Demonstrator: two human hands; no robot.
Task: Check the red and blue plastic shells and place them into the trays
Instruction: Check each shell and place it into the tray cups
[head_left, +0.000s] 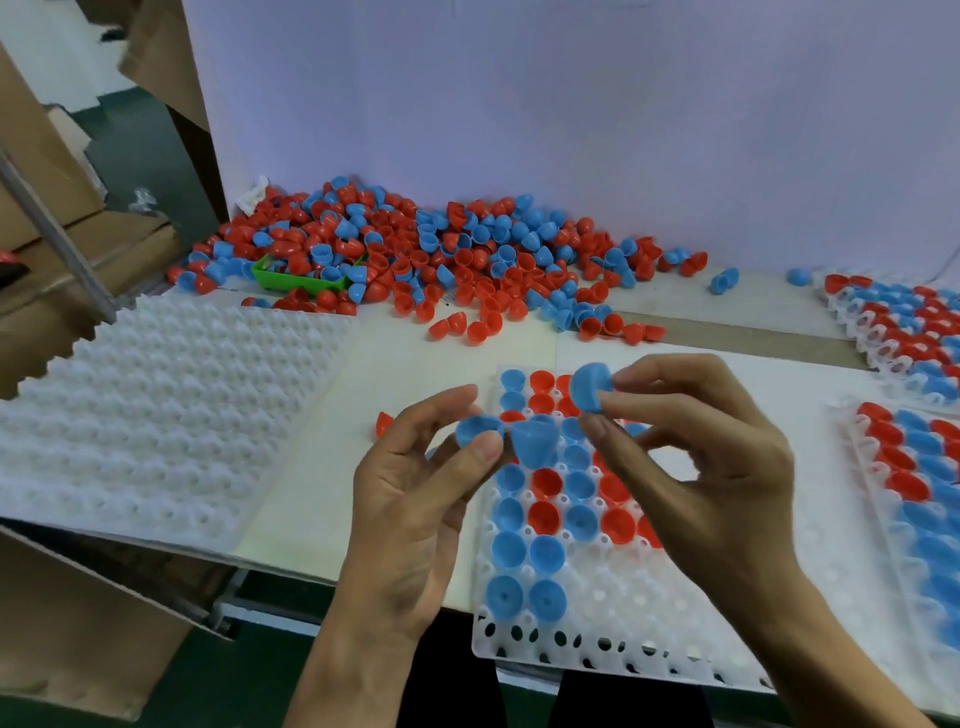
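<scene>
1. Blue plastic shell sits pinched between the right hand's thumb and fingers, held above the white tray; turn it so the open rim and dome both face the eye before seating it.
2. Left hand pinches 2 more blue shells, one of them hanging off the thumb tip; keep that pinch steady so neither drops while the right one is checked.
3. Tray pockets near the front edge look unfilled, so press a sound shell fully into the next free pocket.
4. Mixed red and blue shells lie heaped at the table's back; filled trays sit right, spare tray stack left.
</scene>
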